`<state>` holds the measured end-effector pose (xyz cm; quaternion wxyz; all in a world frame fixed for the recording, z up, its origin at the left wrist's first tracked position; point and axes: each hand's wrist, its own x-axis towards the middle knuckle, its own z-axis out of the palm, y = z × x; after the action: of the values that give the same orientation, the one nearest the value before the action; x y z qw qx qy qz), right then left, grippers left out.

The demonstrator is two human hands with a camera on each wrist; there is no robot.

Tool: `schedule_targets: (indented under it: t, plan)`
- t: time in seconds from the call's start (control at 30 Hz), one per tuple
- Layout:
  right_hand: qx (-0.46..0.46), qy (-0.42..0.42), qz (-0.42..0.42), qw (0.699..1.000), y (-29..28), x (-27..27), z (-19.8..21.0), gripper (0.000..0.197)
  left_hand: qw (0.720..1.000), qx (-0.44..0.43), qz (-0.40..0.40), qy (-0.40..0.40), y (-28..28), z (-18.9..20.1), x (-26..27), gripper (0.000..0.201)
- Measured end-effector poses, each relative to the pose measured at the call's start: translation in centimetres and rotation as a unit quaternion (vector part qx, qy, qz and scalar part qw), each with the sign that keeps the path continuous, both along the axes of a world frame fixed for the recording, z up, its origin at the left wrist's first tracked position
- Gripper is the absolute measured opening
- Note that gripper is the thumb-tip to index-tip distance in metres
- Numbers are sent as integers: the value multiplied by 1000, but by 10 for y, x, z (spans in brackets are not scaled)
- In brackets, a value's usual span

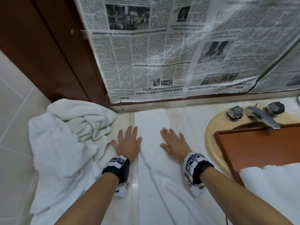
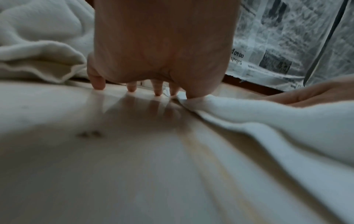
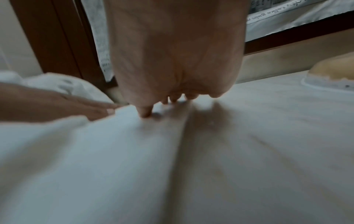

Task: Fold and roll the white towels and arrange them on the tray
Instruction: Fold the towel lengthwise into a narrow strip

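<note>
head view: folded towel (image 1: 152, 143) is a long strip on the surface, near end wrinkled. left hand (image 1: 128, 142) and right hand (image 1: 174, 143) lie flat, fingers spread, at its edges. smooth outward, square edges, then roll. tray (image 1: 259, 143) on right.

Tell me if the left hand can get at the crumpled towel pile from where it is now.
Probably yes. The left hand lies flat on the counter beside the folded towel, and the crumpled towel pile sits just to its left with nothing between them.
</note>
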<state>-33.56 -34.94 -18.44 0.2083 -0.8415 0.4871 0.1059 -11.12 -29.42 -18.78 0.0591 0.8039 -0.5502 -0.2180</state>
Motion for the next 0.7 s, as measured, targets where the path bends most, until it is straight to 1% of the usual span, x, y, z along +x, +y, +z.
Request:
schedule_targets:
  t: [0.07, 0.13, 0.2, 0.23, 0.3, 0.33, 0.43, 0.47, 0.53, 0.6, 0.7]
  plan:
    - [-9, -46, -32, 998, 8, 1, 6, 62, 1000, -22, 8, 3, 7, 3, -4, 54]
    - [-11, -103, -66, 992, 30, 1, 19, 60, 997, -67, 27, 30, 19, 7, -9, 52]
    - [3, -138, -87, 987, 61, -4, 31, 67, 986, -117, 48, 113, 35, 9, -16, 45]
    - [18, -140, -96, 985, 77, -8, 35, 67, 979, -128, 51, 148, 43, 10, -21, 41]
    - [55, -117, -105, 986, 106, -18, 38, 67, 976, -125, 44, 175, 54, 10, -30, 37]
    - [73, -99, -102, 987, 117, -23, 38, 64, 976, -119, 45, 178, 57, 9, -35, 36]
    - [90, -71, -95, 989, 141, -31, 37, 29, 979, -97, 68, 167, 61, 12, -43, 33]
    - [88, -74, -99, 988, 145, -33, 38, 23, 979, -93, 75, 163, 61, 13, -45, 32]
    - [93, -87, -119, 985, 150, -38, 40, 24, 978, -89, 95, 163, 59, 17, -46, 27]
    - [100, -118, -145, 977, 153, -45, 45, 24, 973, -83, 117, 184, 56, 20, -45, 22]
    - [93, -151, -152, 972, 166, -47, 61, 15, 965, -63, 127, 218, 52, 21, -40, 20]
